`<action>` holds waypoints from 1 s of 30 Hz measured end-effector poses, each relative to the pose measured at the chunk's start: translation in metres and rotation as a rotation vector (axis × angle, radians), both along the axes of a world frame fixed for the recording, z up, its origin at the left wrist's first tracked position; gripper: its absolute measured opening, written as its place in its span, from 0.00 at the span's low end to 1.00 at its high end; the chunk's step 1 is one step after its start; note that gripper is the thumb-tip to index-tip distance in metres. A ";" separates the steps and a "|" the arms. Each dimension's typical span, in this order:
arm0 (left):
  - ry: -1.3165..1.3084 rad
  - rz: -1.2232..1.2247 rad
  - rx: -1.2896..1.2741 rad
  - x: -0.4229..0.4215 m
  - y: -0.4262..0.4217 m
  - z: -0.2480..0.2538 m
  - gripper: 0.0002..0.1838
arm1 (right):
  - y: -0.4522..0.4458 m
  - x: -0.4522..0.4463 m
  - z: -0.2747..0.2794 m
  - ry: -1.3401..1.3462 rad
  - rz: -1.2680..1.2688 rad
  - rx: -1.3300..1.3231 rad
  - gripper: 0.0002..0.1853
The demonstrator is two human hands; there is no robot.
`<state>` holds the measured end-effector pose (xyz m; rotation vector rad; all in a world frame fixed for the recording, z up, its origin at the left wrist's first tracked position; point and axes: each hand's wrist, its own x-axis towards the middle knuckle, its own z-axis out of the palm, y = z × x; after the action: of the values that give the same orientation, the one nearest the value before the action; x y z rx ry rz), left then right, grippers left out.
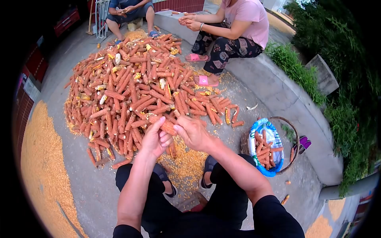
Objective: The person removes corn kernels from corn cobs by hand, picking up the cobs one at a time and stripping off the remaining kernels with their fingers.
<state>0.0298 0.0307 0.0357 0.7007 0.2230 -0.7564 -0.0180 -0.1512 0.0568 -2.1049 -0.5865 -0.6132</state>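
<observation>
Between my hands is a reddish corn cob [168,127], held over the near edge of a big pile of corn cobs [131,85]. My left hand [156,139] has its thumb against the cob's left part, with the fingers curled below. My right hand [194,133] closes around the right end, hiding part of it. Few kernels can be made out on the held cob. Loose yellow kernels [184,160] lie on the ground beneath my hands, between my shoes. Some cobs in the pile still carry yellow kernels or pale husk.
A lined basket [265,172] with bare cobs stands to my right, near purple shoes [303,144]. One person in pink [248,20] sits on a concrete ledge [274,85]; another person [131,14] sits behind the pile. Spread kernels [43,158] cover ground at left.
</observation>
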 end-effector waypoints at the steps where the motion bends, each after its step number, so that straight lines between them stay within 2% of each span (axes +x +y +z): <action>1: 0.012 -0.006 -0.011 0.001 0.001 0.000 0.15 | 0.003 0.001 -0.002 -0.010 0.015 0.049 0.14; 4: -0.035 -0.040 -0.034 0.000 0.004 0.005 0.15 | 0.011 -0.004 -0.010 0.377 0.149 0.414 0.17; 7: -0.169 -0.098 -0.051 -0.001 0.004 0.005 0.14 | 0.010 -0.002 -0.013 0.582 0.204 0.634 0.19; 10: -0.227 -0.094 -0.032 -0.001 0.004 -0.002 0.13 | 0.003 0.000 -0.012 0.448 0.151 0.429 0.17; 13: -0.215 -0.073 0.034 -0.002 0.004 0.001 0.11 | 0.003 0.001 -0.017 0.184 0.119 0.161 0.15; 16: -0.204 -0.054 0.047 -0.004 0.002 0.003 0.10 | 0.004 -0.003 -0.016 0.373 0.125 0.223 0.13; 19: -0.201 -0.021 0.013 -0.003 0.001 -0.002 0.08 | 0.008 -0.003 -0.020 0.355 0.082 0.299 0.12; 22: -0.213 -0.016 -0.028 -0.003 0.000 -0.002 0.07 | 0.004 0.001 -0.031 0.369 -0.021 0.267 0.11; 25: -0.296 -0.012 0.035 0.000 -0.003 -0.001 0.08 | -0.008 0.005 -0.034 0.568 -0.138 0.295 0.11; 28: -0.354 0.024 0.108 0.000 -0.008 -0.002 0.09 | -0.029 0.010 -0.042 0.347 -0.098 0.015 0.10; 29: -0.363 0.039 0.130 -0.001 -0.008 -0.002 0.09 | -0.036 0.008 -0.049 0.308 -0.001 -0.147 0.09; 30: -0.374 0.048 0.142 -0.001 -0.007 -0.005 0.09 | -0.042 0.006 -0.061 0.389 0.044 -0.265 0.08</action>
<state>0.0287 0.0234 0.0310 0.9542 -0.0483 -0.5547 -0.0122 -0.1929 -0.0045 -2.3693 -0.5094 -0.0940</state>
